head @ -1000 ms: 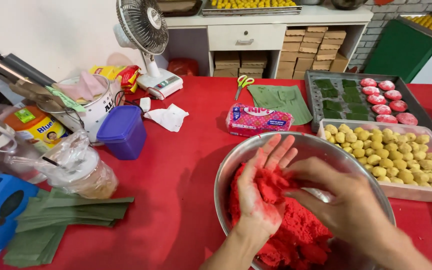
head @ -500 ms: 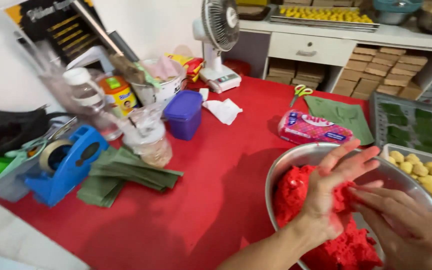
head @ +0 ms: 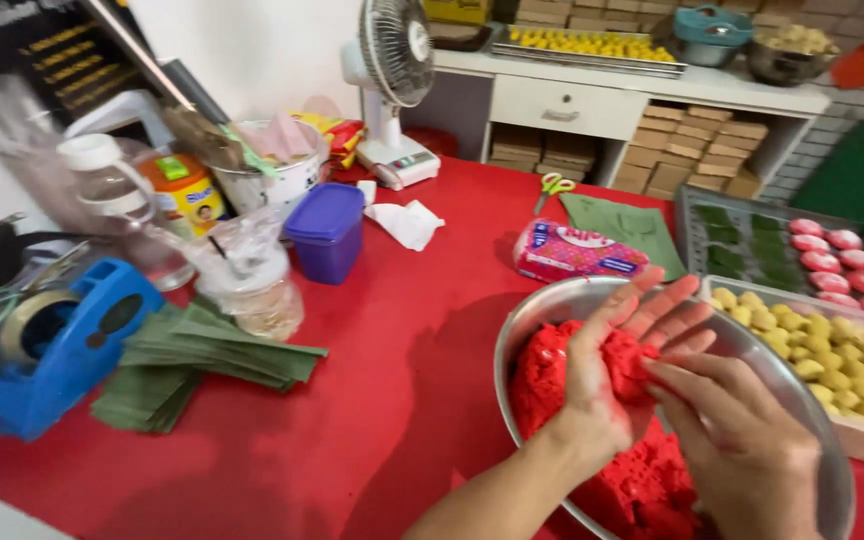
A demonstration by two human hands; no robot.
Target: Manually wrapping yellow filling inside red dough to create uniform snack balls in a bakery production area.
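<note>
A mass of bright red dough, crumbly and moist-looking, fills a round metal bowl at the right of the red worktop. Both hands are in it, apparently pinching off a portion. The left hand cups a lump, fingers spread wide; the right hand presses in, fingers curled narrow. Shaping a ball likely calls for even pressure. Just beside the bowl, a tray of small yellow balls; further left, folded green leaves.
</note>
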